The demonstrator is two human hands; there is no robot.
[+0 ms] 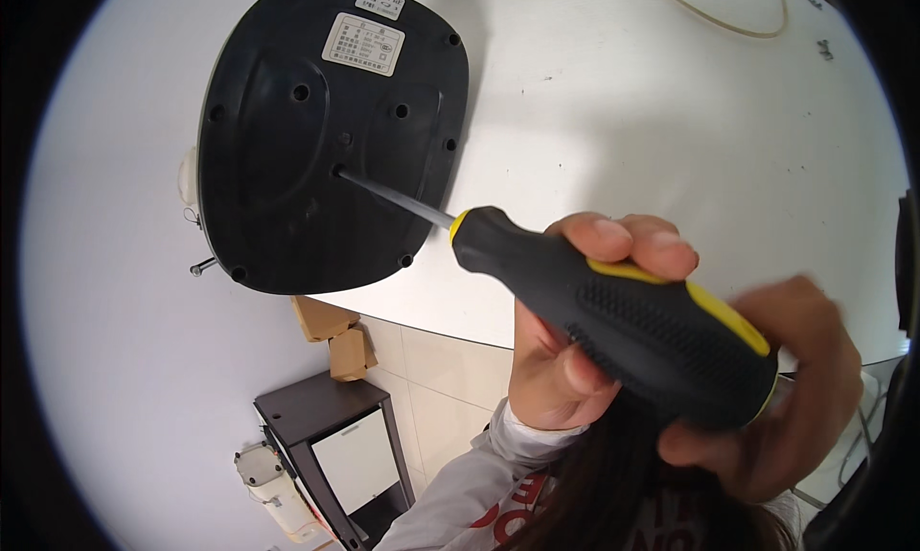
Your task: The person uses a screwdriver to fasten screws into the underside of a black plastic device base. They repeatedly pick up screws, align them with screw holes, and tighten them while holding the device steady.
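A screwdriver (537,264) with a thick black and yellow handle slants across the middle. The tip of its metal shaft sits in a recessed hole of a black plastic base (273,196), which lies underside up with two white labels and several screw holes. My left hand (556,388) is closed round the front part of the handle, fingers above and thumb below. Around the handle's rear end curl the fingers of my right hand (815,378), slightly blurred. Whether a screw is down in the hole cannot be seen.
The base lies on a white table (594,139), close to its left edge. Small screws (824,49) and a looped pale cable (733,32) lie at the far right. Below stand a dark cabinet (321,402) and cardboard boxes (351,354) on the tiled floor.
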